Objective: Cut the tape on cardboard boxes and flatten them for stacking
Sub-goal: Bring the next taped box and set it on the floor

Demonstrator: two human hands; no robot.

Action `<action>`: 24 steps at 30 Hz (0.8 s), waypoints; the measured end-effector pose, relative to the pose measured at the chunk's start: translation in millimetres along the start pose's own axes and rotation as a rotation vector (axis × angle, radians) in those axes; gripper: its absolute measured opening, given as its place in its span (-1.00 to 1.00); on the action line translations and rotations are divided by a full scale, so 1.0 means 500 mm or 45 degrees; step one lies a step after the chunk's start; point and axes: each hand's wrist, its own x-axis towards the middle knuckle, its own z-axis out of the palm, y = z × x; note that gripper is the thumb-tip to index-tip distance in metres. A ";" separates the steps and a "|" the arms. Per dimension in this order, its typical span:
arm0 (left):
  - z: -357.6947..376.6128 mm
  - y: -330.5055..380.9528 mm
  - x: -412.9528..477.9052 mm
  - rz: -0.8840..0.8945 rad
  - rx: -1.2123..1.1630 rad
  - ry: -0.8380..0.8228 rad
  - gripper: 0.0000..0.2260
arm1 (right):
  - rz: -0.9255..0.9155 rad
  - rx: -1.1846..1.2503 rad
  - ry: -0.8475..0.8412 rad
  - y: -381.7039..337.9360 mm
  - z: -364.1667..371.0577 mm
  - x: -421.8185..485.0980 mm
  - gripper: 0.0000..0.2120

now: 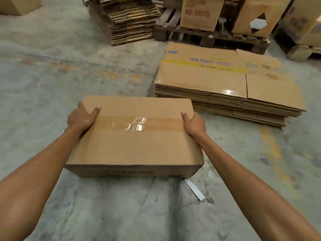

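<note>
Your left hand (80, 117) and right hand (193, 123) clasp opposite ends of the closed brown cardboard box (135, 146). Glossy clear tape (137, 124) seals its top seam, uncut.

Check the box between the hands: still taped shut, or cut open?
Taped shut. The box has an unbroken glossy tape strip across its closed top flaps.

Worn grey-green concrete floor (69, 75) with faded orange marks. Beyond the hands, dark wooden pallets (208, 38) stand on it. Overhead light glares.
</note>
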 end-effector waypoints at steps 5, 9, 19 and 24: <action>0.028 -0.014 -0.009 0.039 0.091 0.112 -0.24 | 0.159 0.458 -0.141 0.023 -0.027 -0.017 -0.58; 0.041 -0.015 -0.053 -0.212 0.141 0.169 -0.21 | 0.319 0.344 0.055 0.135 -0.037 -0.128 -0.72; 0.091 -0.058 -0.158 -0.313 0.075 0.504 -0.26 | -0.317 -0.912 -0.067 0.318 0.052 -0.366 -0.68; 0.084 -0.054 -0.157 -0.181 0.129 0.526 -0.42 | -0.615 -1.503 -0.457 0.280 0.037 -0.352 -0.69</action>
